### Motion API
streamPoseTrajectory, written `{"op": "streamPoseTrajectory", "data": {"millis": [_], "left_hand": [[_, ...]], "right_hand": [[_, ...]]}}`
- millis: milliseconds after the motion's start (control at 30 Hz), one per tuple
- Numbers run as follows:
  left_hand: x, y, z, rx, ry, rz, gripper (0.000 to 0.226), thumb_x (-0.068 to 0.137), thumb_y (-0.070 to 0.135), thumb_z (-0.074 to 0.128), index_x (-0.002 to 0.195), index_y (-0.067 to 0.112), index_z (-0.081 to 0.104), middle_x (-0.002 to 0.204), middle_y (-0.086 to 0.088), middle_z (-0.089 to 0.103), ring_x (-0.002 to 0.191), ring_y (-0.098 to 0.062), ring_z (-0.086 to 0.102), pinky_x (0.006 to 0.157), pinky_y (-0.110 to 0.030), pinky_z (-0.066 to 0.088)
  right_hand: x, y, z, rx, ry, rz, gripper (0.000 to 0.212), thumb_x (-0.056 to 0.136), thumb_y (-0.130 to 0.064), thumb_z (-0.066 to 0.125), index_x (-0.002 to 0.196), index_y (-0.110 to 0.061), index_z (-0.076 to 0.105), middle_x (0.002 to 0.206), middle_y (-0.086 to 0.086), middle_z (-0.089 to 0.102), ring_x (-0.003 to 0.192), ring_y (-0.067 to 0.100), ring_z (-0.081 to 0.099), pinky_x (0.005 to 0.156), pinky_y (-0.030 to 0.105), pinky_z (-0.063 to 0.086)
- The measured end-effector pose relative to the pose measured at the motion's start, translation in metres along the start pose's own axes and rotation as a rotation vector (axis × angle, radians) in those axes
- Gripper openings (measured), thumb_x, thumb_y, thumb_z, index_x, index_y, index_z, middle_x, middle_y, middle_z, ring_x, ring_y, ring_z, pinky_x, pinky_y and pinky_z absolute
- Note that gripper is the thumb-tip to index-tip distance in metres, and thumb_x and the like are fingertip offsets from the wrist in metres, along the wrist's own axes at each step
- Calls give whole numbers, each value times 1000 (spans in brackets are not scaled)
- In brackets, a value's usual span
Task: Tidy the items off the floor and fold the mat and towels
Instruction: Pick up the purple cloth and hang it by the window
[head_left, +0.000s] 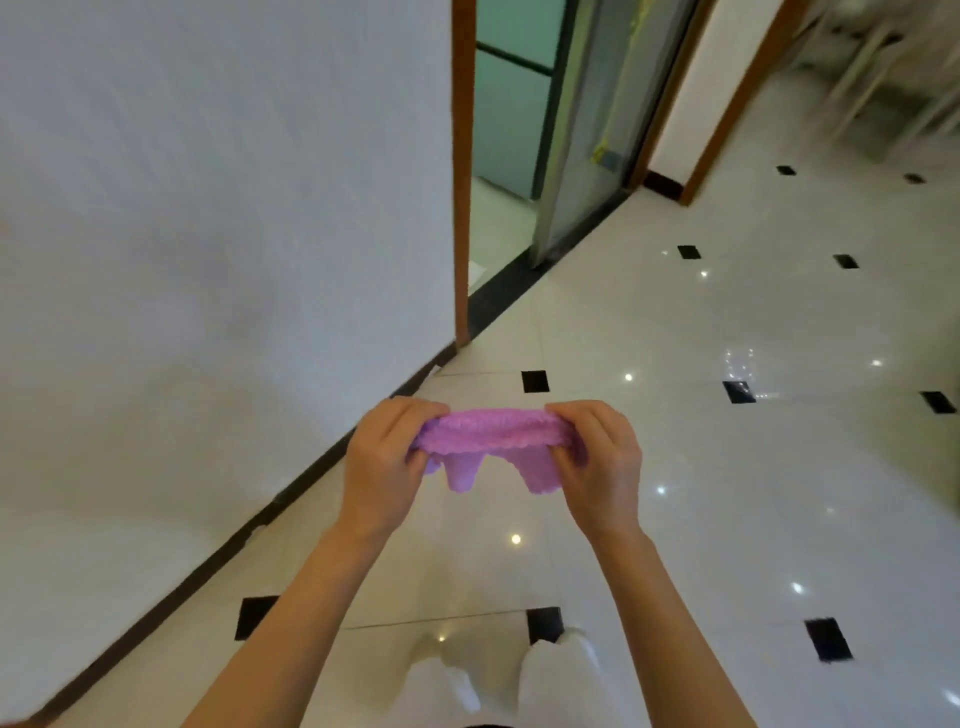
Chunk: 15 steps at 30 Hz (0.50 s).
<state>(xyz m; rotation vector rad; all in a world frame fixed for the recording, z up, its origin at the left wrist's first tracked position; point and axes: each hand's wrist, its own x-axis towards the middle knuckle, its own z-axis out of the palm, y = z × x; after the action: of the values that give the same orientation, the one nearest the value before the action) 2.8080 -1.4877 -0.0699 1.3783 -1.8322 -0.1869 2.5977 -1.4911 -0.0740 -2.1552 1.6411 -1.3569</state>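
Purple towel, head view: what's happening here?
A person stands on the tiled floor beside a white wall, holding a purple towel up in the air. The left hand and right hand each grip one bunched end, with the cloth stretched between them and two corners hanging down. It is not folded yet.

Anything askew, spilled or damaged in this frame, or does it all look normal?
Nothing stands out. Both hands, left and right, grip a bunched purple towel held above the glossy tiled floor; two ends hang down unevenly, so it is not yet folded. No spill or damage shows.
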Motion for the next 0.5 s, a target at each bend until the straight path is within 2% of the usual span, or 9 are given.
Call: {"op": "streamPoseTrajectory", "data": {"millis": [67,133,200,233,300,400,500], "left_hand": [[6,22,31,-22,-8,79,19,74,9,67,91,0,69,85,-11,67,84,-15,55,81,-8,36],[10,48,63,-48,-55,131,24,68,3,77,90,0,69,85,-12,67,85,-14,54,81,-9,39],[15,80,94,-89,-107,191,22,71,9,75,91,0,69,85,-11,67,85,-14,55,77,-17,46],[16,98,109,-117,-127,229,22,73,12,73,91,0,69,85,-11,67,85,-14,55,78,-16,45],[17,131,143,-163,-168,305,22,70,6,76,89,-1,69,84,-11,67,84,-13,54,82,-11,41],[13,178,196,-243,-253,369,28,64,-5,80,90,1,69,85,-8,67,81,-15,57,76,-16,46],[7,234,240,-348,-302,447,17,70,4,65,87,1,68,83,-7,65,79,-17,56,70,-21,45]], "right_hand": [[-11,26,-26,-69,62,25,21,79,-18,62,95,-5,68,88,7,67,81,14,56,70,25,47],[-23,53,-56,-129,102,57,22,75,-9,69,96,-5,68,89,7,67,83,13,55,71,27,48],[-37,78,-90,-179,136,89,22,72,-3,70,94,-4,69,87,7,68,83,12,54,70,28,47],[-44,90,-109,-201,159,104,19,73,-3,67,92,-3,69,86,7,68,83,11,53,71,26,45],[-58,111,-147,-240,204,129,16,76,-7,62,89,-3,70,84,7,68,82,11,52,72,23,43],[-83,138,-200,-304,293,151,12,75,-4,65,86,-2,70,81,7,68,80,13,54,70,25,44],[-108,160,-247,-393,401,181,14,78,-6,58,82,-1,70,78,8,67,78,14,53,70,21,41]]}}
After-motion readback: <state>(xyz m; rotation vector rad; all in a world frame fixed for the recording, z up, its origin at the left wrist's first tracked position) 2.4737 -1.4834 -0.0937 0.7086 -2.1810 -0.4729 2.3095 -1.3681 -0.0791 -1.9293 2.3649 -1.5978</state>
